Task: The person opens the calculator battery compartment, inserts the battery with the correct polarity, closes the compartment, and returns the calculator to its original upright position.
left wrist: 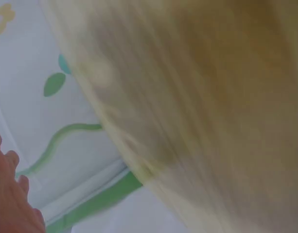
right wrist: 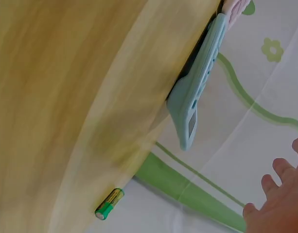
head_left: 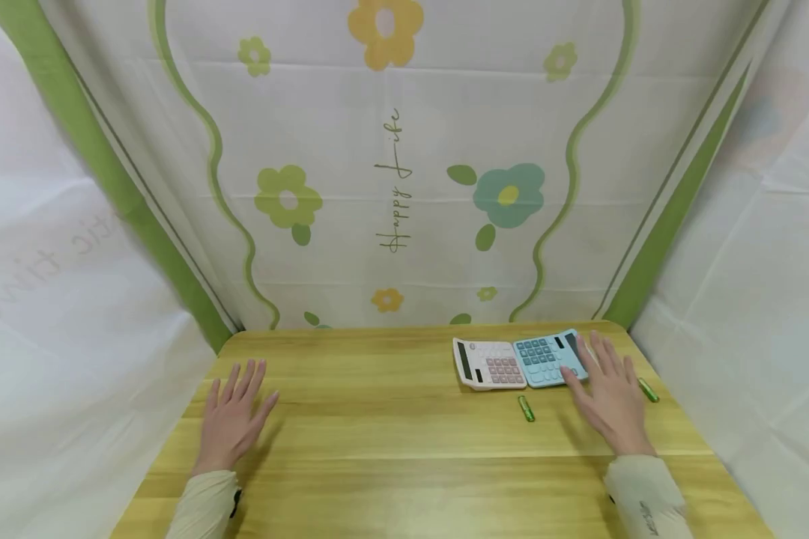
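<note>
My left hand (head_left: 231, 423) is held over the left side of the table, fingers spread and straight, with nothing in it. On the right, my right hand (head_left: 613, 400) hovers with spread fingers, its thumb and fingertips overlapping the blue calculator (head_left: 542, 361) in the head view. The right wrist view shows a gap between that hand and the blue calculator (right wrist: 197, 87). A white calculator with pink keys (head_left: 488, 364) lies against the blue one's left side. One green battery (head_left: 526, 409) lies in front of the calculators; another green battery (head_left: 649, 390) lies right of my right hand.
The wooden table (head_left: 377, 434) has its back edge against a white curtain (head_left: 438, 97) printed with flowers. More white cloth hangs at the left (head_left: 67, 299) and right sides. Both calculators sit near the table's back right corner.
</note>
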The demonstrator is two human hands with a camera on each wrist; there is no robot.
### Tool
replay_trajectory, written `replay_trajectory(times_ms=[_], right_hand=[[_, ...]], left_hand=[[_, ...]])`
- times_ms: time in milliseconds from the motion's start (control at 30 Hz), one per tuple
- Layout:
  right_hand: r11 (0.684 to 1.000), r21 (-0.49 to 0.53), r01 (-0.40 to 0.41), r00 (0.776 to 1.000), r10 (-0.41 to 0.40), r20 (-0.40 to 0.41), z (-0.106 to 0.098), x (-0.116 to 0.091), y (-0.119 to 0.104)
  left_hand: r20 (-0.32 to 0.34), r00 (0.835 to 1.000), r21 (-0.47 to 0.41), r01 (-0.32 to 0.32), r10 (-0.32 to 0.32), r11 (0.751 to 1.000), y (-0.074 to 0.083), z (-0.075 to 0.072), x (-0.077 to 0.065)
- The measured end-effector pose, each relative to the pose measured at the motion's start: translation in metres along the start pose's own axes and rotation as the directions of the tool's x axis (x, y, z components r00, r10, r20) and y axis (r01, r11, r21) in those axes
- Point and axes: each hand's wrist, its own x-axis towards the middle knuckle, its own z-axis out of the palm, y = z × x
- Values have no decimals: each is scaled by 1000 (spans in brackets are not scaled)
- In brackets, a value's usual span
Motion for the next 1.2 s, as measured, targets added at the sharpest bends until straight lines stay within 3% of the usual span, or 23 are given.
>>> replay_trajectory(times_ms=[133,267,433,600,733,867,967,1067,1200], right_hand=[[1000,-1,19,1000,-19,24,3,10,-10],[999,23,42,997,-43,67,15,24,-22],[994,90,57,984,-71,162,33,45,-36],[989,143,40,953,-81,293,52,61,-50],[988,152,32,919,-89,385,63,67,-54],[991,129,30,891,-85,446,73,71,-53],[993,113,20,875,-72,479,80,72,-52],[994,103,22,865,-71,497,83,72,-53],[996,91,23,866,-65,496,85,72,-55]], left_hand=[[14,1000,-26,-16,16,1000,16,7,14],[67,996,-36,-50,52,998,46,21,37],[98,983,-108,-144,154,984,99,49,73],[194,954,-314,-159,227,936,162,73,98],[340,908,-488,-53,245,871,210,88,109],[438,868,-568,65,235,821,247,104,116],[469,853,-587,107,229,803,268,115,118],[485,843,-624,149,231,767,283,121,118],[494,843,-665,209,213,717,295,124,117]])
